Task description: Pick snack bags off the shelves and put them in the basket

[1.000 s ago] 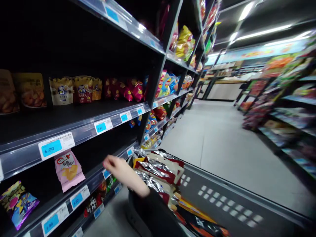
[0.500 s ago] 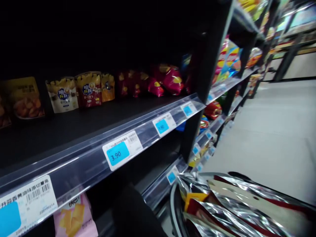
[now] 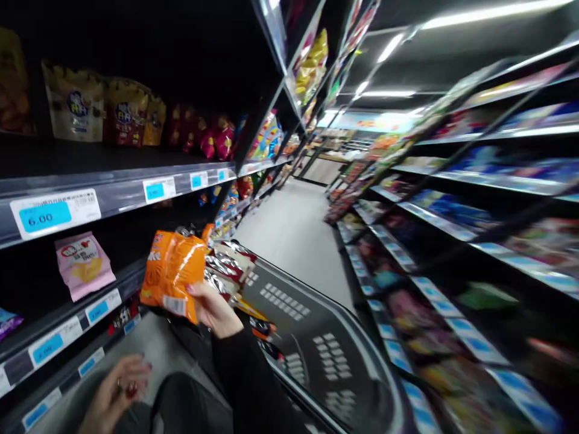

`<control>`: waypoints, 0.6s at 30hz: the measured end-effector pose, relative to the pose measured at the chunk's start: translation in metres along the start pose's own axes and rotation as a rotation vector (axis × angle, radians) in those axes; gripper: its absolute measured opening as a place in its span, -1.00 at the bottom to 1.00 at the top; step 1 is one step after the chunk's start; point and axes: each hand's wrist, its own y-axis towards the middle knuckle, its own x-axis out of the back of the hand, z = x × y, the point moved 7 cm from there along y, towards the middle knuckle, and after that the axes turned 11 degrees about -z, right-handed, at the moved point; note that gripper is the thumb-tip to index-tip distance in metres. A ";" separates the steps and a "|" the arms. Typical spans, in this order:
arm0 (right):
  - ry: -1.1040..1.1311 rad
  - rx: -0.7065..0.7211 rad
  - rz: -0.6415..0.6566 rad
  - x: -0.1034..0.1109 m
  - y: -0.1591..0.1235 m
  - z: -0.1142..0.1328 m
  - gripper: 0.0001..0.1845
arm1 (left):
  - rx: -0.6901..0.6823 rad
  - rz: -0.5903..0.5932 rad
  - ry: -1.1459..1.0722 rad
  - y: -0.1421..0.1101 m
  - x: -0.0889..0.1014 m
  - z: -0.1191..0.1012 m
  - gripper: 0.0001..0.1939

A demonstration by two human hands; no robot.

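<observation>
An orange snack bag [image 3: 174,274] is gripped at its right edge by my right hand [image 3: 217,308], with fingers closed on it and a black sleeve behind. It is held upright in front of the lower shelf, at the near end of a dark shopping basket [image 3: 283,295]. My left hand [image 3: 120,386] hangs low at the bottom left, beside my dark-clothed leg. Its fingers are loosely bent and apart, and nothing shows in them. Silver, maroon and cream packets [image 3: 230,262] lie in the basket, partly hidden by the orange bag.
A dark shelf unit [image 3: 113,172] stands at left with price labels along its edges. Pouches [image 3: 75,108] stand on its upper board, and a pink snack bag [image 3: 84,265] sits below. A pale aisle floor [image 3: 289,223] runs ahead, with blurred stocked shelves [image 3: 456,229] at right.
The view has pulled back and turned right, bringing in the aisle and the opposite shelves. Both hands now show, along with the orange snack bag in my right hand; none of these showed before.
</observation>
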 end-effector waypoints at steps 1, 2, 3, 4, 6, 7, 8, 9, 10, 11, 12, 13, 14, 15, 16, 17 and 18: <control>0.040 -0.003 -0.031 0.009 -0.030 -0.010 -0.60 | 0.002 0.029 -0.176 0.002 -0.005 -0.009 -0.29; 0.090 -0.004 -0.061 0.017 -0.056 -0.022 -0.62 | 0.008 0.066 -0.310 0.003 -0.011 -0.018 -0.24; 0.146 -0.008 -0.091 0.023 -0.079 -0.034 -0.63 | 0.024 0.121 -0.404 0.002 -0.020 -0.028 -0.21; 0.205 -0.014 -0.120 0.028 -0.098 -0.046 -0.64 | 0.061 0.189 -0.459 0.001 -0.031 -0.035 -0.20; 0.298 -0.032 -0.186 0.035 -0.125 -0.069 -0.62 | 0.153 0.288 -0.480 -0.005 -0.053 -0.045 -0.24; 0.312 -0.045 -0.215 0.038 -0.135 -0.077 -0.59 | 0.193 0.315 -0.460 -0.008 -0.062 -0.047 -0.28; 0.294 -0.053 -0.236 0.040 -0.143 -0.083 -0.55 | 0.213 0.327 -0.435 -0.011 -0.069 -0.049 -0.31; 0.245 -0.046 -0.247 0.043 -0.148 -0.086 -0.52 | 0.213 0.332 -0.408 -0.013 -0.075 -0.050 -0.33; 0.175 -0.024 -0.248 0.045 -0.152 -0.085 -0.46 | 0.207 0.340 -0.381 -0.015 -0.080 -0.049 -0.34; 0.102 0.007 -0.242 0.047 -0.155 -0.083 -0.40 | 0.195 0.349 -0.361 -0.016 -0.084 -0.049 -0.33; 0.043 0.043 -0.231 0.049 -0.156 -0.079 -0.32 | 0.174 0.344 -0.343 -0.017 -0.087 -0.047 -0.31; 0.007 0.076 -0.218 0.051 -0.157 -0.076 -0.22 | 0.149 0.324 -0.320 -0.016 -0.089 -0.045 -0.29; -0.009 0.100 -0.212 0.053 -0.158 -0.074 -0.13 | 0.123 0.294 -0.284 -0.016 -0.090 -0.043 -0.28; -0.020 0.112 -0.218 0.056 -0.158 -0.074 -0.07 | 0.099 0.258 -0.241 -0.016 -0.090 -0.040 -0.28; -0.036 0.118 -0.238 0.060 -0.158 -0.076 -0.05 | 0.076 0.224 -0.198 -0.016 -0.091 -0.037 -0.27; -0.064 0.123 -0.268 0.065 -0.158 -0.078 -0.07 | 0.056 0.198 -0.157 -0.016 -0.092 -0.035 -0.26; -0.100 0.129 -0.299 0.069 -0.159 -0.080 -0.10 | 0.042 0.178 -0.119 -0.017 -0.093 -0.033 -0.24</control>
